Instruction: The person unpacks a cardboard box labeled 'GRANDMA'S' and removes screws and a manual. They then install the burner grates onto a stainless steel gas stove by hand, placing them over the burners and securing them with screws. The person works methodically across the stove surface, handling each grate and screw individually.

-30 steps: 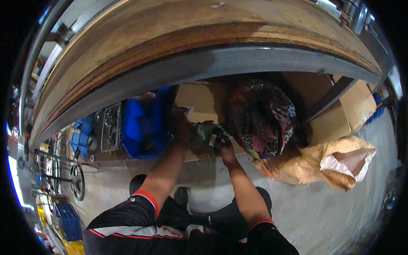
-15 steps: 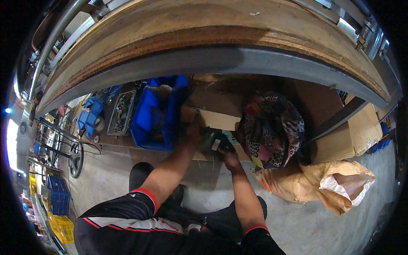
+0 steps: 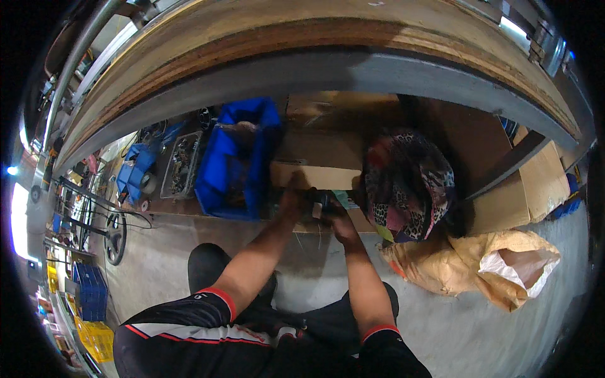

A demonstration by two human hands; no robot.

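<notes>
In the shade under the bench, my two hands come close together in front of an open cardboard box (image 3: 318,172). Between them is a small dark object (image 3: 322,199) with a pale patch at its near end; its kind cannot be made out. Around this object the fingers of my right hand (image 3: 341,223) are closed. My left hand (image 3: 292,201) is beside it on the left, its fingers dark and blurred. Thin pale strands hang below the hands. A bit of green material (image 3: 343,198) shows behind my right hand.
A blue bin (image 3: 234,167) stands left of my hands, with a clear parts case (image 3: 183,165) and a smaller blue bin (image 3: 135,169) beyond. To the right sit a patterned cloth bundle (image 3: 406,189) and a tan sack (image 3: 466,264). The bench edge (image 3: 302,74) passes overhead.
The view has shifted slightly. My right hand has turned, and the dark object with the pale patch now lies closer to my left hand. Less green shows between the hands.
</notes>
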